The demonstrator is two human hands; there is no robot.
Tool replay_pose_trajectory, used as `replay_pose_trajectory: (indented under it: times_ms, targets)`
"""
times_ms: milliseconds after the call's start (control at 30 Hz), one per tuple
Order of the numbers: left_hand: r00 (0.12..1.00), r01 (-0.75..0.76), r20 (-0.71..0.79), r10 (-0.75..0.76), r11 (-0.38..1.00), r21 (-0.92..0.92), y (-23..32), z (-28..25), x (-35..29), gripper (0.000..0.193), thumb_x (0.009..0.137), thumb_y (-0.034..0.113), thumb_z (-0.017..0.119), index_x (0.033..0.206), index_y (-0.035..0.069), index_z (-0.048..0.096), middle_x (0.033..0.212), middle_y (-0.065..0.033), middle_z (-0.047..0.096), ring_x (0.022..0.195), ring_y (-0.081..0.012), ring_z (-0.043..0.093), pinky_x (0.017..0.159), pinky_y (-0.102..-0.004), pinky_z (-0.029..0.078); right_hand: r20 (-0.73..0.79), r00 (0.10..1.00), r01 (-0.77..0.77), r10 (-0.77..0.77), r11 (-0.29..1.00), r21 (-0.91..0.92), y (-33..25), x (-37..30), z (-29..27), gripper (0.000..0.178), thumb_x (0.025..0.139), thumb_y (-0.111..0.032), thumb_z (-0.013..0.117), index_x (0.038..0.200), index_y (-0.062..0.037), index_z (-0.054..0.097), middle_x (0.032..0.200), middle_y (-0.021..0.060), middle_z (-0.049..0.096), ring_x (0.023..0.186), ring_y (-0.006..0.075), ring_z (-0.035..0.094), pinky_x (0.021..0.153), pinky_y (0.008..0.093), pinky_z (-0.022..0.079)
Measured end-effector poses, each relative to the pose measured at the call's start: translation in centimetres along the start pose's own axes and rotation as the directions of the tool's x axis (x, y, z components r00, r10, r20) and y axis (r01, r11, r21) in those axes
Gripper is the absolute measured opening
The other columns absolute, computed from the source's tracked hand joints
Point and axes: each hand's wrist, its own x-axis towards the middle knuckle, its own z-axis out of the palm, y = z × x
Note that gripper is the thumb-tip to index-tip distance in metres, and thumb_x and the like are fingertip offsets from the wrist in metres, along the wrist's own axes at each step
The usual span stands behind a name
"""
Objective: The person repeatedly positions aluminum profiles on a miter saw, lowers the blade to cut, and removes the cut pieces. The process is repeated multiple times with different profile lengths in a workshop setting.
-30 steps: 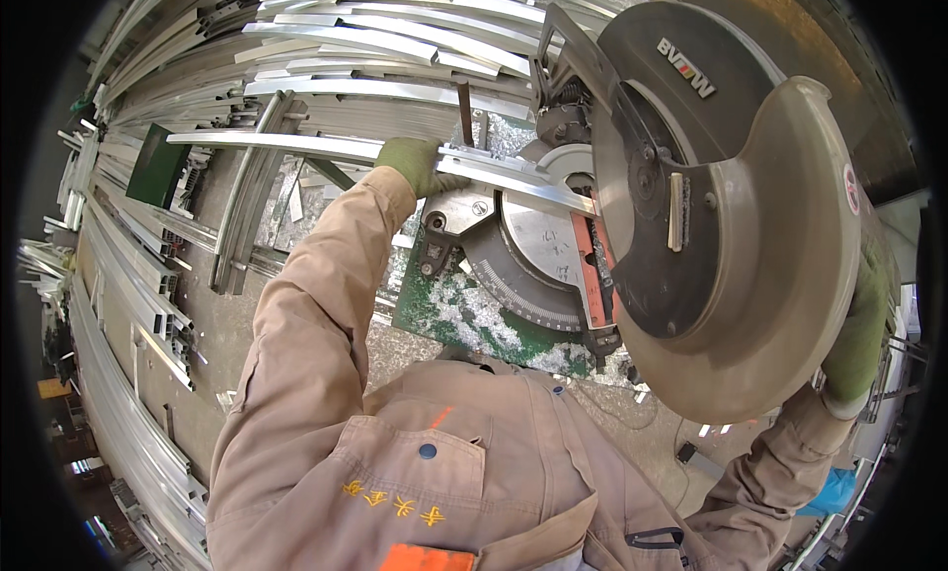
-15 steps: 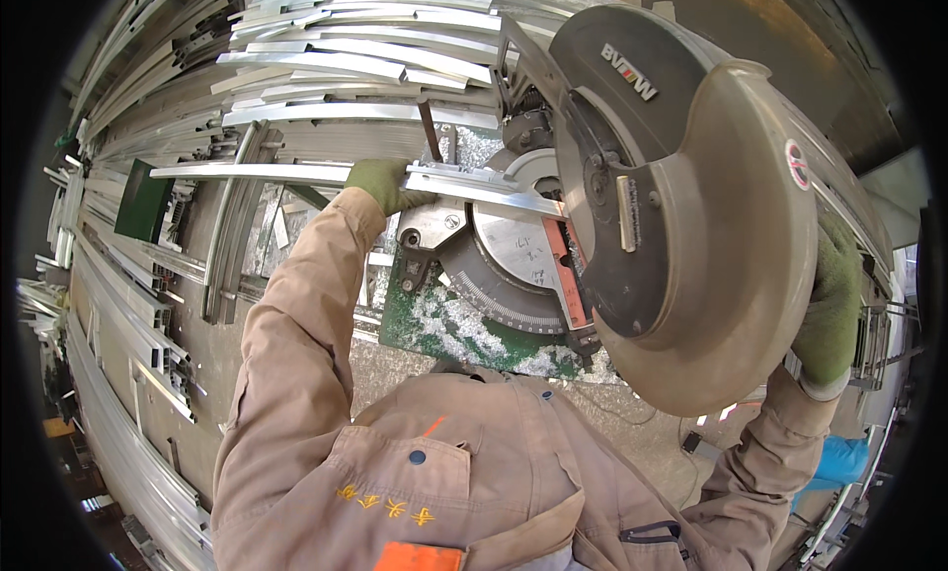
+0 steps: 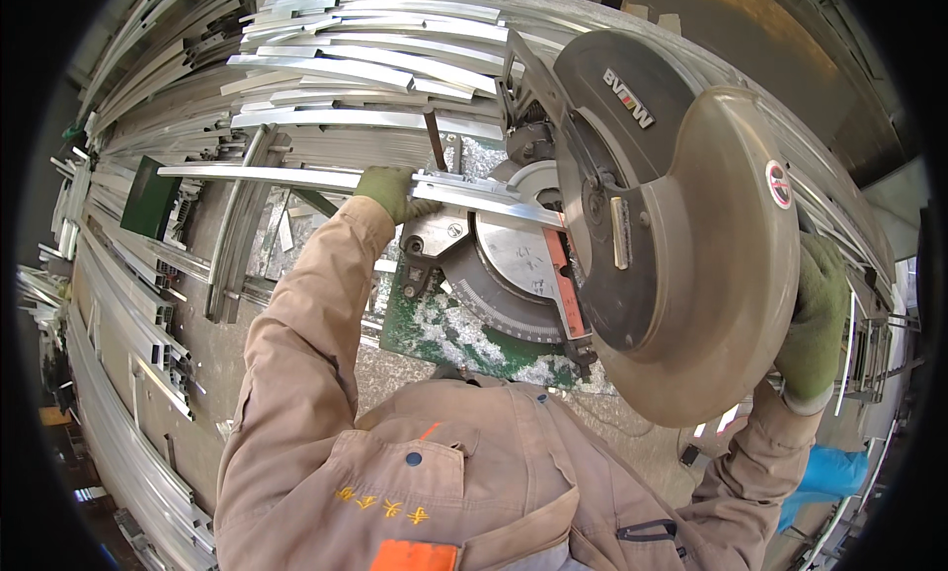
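Note:
My left hand, in a green glove, is closed round a long silver aluminium bar. The bar lies across the table of a mitre saw, its right end beside the orange insert. Over that end stands the saw head with its large brownish blade guard; the blade itself is hidden. At the guard's right side my right hand, also gloved in green, grips the saw handle. The guard covers most of the handle and the fingers. An upright rusty rod stands behind the bar.
Many silver profiles lie stacked beyond the saw, with more profiles along the left. A green plate stands near the bar's left end. Metal chips litter the green base. A blue bag-like thing is at lower right.
The saw head has come down and a little to the left, with my right hand moving along with it. My left hand still holds the bar; the whole view has shifted slightly.

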Motion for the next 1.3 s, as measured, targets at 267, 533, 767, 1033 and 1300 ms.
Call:
replay_pose_trajectory:
  times_ms: [267,533,767,1033,1300]
  targets:
    - [0.998,-0.003,-0.069,-0.005,0.994,-0.111,0.1,0.2,0.4,0.101,0.082,0.097,0.092,0.145,0.018,0.091,0.135,-0.0196,0.092,0.127,-0.0482,0.086,0.113,-0.0542,0.067,-0.071,0.997,0.023,-0.022,1.000,0.015,-1.2,0.8,0.0,0.049,0.082,-0.020,0.102,0.128,-0.0082,0.090,0.124,0.0126,0.090,0.116,0.0417,0.083,0.107,0.0531,0.061]
    - [0.999,0.004,-0.038,-0.007,0.996,-0.093,1.1,-1.0,0.3,0.103,0.083,0.091,0.099,0.150,0.013,0.087,0.138,-0.0217,0.091,0.129,-0.0480,0.085,0.111,-0.0542,0.067,-0.138,0.988,0.063,-0.063,0.998,-0.002,-0.7,1.2,0.1,0.046,0.080,-0.017,0.102,0.125,-0.0114,0.090,0.120,0.0086,0.091,0.113,0.0375,0.085,0.102,0.0530,0.063]
    - [0.995,-0.037,-0.098,0.030,0.997,-0.069,-0.5,0.8,0.6,0.115,0.081,0.104,0.089,0.152,0.014,0.086,0.139,-0.0228,0.090,0.132,-0.0481,0.085,0.112,-0.0560,0.067,-0.126,0.990,0.067,-0.067,0.998,-0.004,-0.4,0.9,0.2,0.050,0.077,-0.017,0.101,0.126,-0.0109,0.090,0.122,0.0095,0.090,0.112,0.0373,0.084,0.103,0.0521,0.061]
    - [0.989,-0.060,-0.137,0.051,0.996,-0.063,-0.5,1.2,0.8,0.115,0.082,0.106,0.086,0.153,0.015,0.085,0.139,-0.0239,0.090,0.132,-0.0497,0.084,0.112,-0.0573,0.066,-0.151,0.987,0.057,-0.054,0.998,0.016,-0.3,0.7,0.8,0.052,0.075,-0.015,0.100,0.126,-0.0095,0.090,0.122,0.0109,0.090,0.113,0.0393,0.084,0.102,0.0528,0.061]
    - [0.992,-0.078,-0.107,0.069,0.994,-0.079,-0.5,0.4,0.6,0.114,0.083,0.102,0.088,0.153,0.013,0.083,0.141,-0.0256,0.088,0.130,-0.0526,0.083,0.111,-0.0603,0.066,-0.113,0.991,0.070,-0.069,0.998,0.004,-0.1,0.8,0.4,0.046,0.085,-0.018,0.098,0.128,-0.0058,0.089,0.124,0.0138,0.089,0.114,0.0426,0.082,0.103,0.0535,0.061]
